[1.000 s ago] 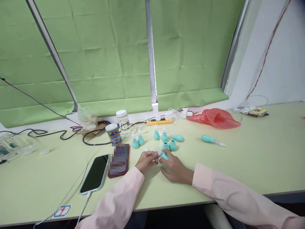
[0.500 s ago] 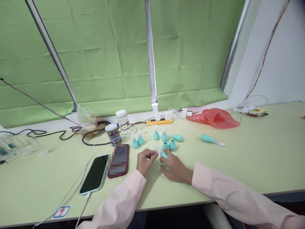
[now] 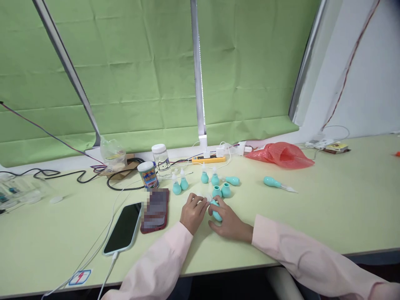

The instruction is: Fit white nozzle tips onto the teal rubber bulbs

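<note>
Right fingers [image 3: 221, 208] clamp a teal bulb [image 3: 217, 216]; left fingers [image 3: 198, 204] pinch its clear tip [image 3: 210, 199] at eleven o'clock. More bulb shows than a moment ago.

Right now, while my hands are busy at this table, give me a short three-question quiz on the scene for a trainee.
1. Which hand has its fingers around the teal bulb nearest the person?
2. True or false: the red plastic bag lies to the left of the yellow power strip.
3. How many upright teal bulbs stand with open mouths and no clear nozzle?

Key:
1. The right hand.
2. False: the red plastic bag lies to the right of the yellow power strip.
3. Two.
</note>
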A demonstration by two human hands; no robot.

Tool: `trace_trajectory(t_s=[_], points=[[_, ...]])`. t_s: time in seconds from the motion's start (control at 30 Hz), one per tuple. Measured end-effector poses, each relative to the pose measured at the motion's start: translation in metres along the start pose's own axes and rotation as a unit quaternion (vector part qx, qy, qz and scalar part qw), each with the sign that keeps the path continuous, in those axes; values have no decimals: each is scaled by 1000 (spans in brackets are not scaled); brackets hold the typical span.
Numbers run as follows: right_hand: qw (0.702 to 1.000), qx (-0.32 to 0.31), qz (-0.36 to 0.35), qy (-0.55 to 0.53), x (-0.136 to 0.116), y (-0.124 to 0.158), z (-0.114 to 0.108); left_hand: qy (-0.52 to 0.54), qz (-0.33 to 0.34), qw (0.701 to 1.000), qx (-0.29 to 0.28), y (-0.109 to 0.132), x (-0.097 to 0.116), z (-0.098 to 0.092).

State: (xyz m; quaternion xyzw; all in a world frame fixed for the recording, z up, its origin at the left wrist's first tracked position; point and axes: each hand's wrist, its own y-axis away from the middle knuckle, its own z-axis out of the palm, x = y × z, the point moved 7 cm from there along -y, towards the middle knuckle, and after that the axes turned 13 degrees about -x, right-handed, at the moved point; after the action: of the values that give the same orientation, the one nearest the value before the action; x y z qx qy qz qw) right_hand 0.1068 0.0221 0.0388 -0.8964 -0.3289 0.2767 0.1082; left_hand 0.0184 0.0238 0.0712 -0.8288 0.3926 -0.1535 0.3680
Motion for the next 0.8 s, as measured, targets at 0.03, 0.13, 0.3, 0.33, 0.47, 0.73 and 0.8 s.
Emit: trace_trajectory(t_s=[0.03, 0.13, 0.3, 0.33, 0.47, 0.73, 0.8], points=[[1000, 0, 0, -8, 0, 0, -1, -21, 3, 1000, -9, 0, 1, 2], [1000, -3, -2, -20, -2, -1, -1, -56, 10, 998, -27, 2, 1, 6], [1000, -7, 1, -9, -1, 0, 1, 17, -16, 1000, -19, -1, -3, 2], [1000, -5, 1, -3, -1, 0, 1, 32, -24, 999, -21, -1, -4, 2], [1000, -4, -1, 31, 0, 1, 2, 43, -39, 998, -21, -2, -6, -1], [997, -16, 8, 73, -1, 2, 5, -97, -14, 994, -54, -2, 5, 4], [997, -17, 7, 79, -1, 2, 6, -124, -15, 990, -68, -2, 7, 5]])
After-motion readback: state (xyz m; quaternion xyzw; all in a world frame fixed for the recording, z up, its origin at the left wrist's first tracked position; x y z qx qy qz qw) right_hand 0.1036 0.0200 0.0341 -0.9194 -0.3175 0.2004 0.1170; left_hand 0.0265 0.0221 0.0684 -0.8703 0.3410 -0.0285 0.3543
